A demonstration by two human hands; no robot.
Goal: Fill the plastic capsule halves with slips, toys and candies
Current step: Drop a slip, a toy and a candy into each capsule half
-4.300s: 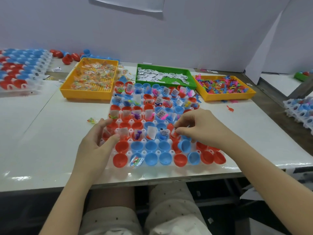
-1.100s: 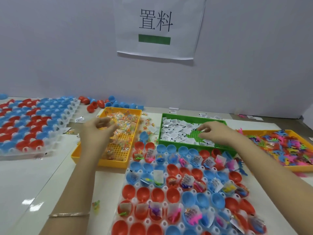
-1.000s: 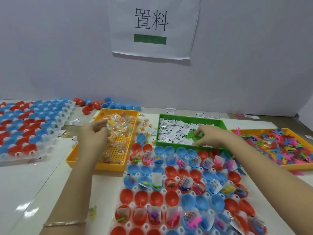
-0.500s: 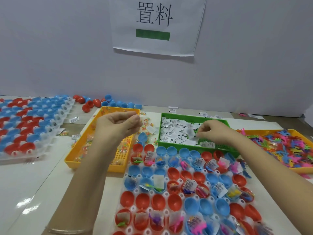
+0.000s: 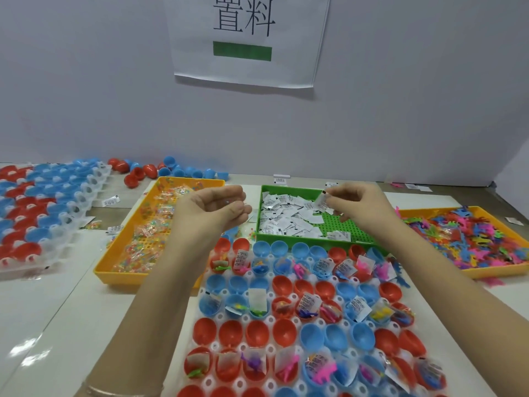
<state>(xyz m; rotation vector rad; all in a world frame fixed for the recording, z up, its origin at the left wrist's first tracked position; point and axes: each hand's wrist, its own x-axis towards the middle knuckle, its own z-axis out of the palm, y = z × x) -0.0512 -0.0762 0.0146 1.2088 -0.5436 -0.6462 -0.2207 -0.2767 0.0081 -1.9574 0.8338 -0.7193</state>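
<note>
Capsule halves [image 5: 286, 333], red and blue: sitting open side up in a clear holder tray [image 5: 297, 388] on the white table [image 5: 57, 316], directly before the person. Some are holding slips, small toys and wrapped candies; one full row across the middle and several near the far edge are lying bare.

Right hand [image 5: 363, 207]: hovering over the green tray [image 5: 355, 239], fingers pinching a white paper slip [image 5: 323, 202] held clear above the loose slips heaped in that tray.

Left hand [image 5: 211, 210]: hanging above the gap between the green tray and the left yellow tray [image 5: 120, 267], fingers curled together toward the palm. Whether anything is being held inside them cannot be told. A thin bangle [image 5: 120, 392] is showing on that wrist.

Left yellow tray: holding wrapped candies. Right yellow tray [image 5: 486, 272]: holding mixed plastic toys, bright colours.

Second holder [image 5: 43, 213], far left: carrying closed red and blue capsules. Loose capsule pieces [image 5: 171, 170] are lying along the back wall.

Paper sign [image 5: 246, 38], printed characters over a green bar: hanging on the wall.
</note>
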